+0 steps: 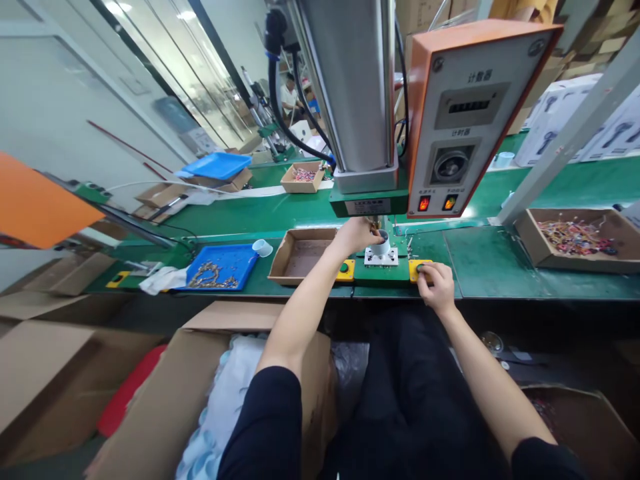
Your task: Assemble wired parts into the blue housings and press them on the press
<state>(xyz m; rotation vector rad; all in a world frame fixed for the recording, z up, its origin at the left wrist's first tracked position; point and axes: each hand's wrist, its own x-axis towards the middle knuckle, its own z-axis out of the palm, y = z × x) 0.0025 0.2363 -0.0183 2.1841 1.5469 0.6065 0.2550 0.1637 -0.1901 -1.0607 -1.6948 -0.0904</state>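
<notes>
I sit at a small press machine [353,87] with an orange control box [470,113]. My left hand [357,235] reaches under the press head, fingers pinched at a small white cup-shaped part [383,241] that sits on the white fixture [381,257]. My right hand [437,285] rests on the yellow button block [417,268] at the right of the fixture, fingers curled over its green button. A second yellow block with a green button [345,269] lies under my left wrist.
An open cardboard tray [300,257] lies left of the fixture, then a blue tray [223,267] of small metal parts and a white cup [263,248]. A cardboard box of coloured parts [575,239] stands right. A carton of white parts [220,400] is by my knees.
</notes>
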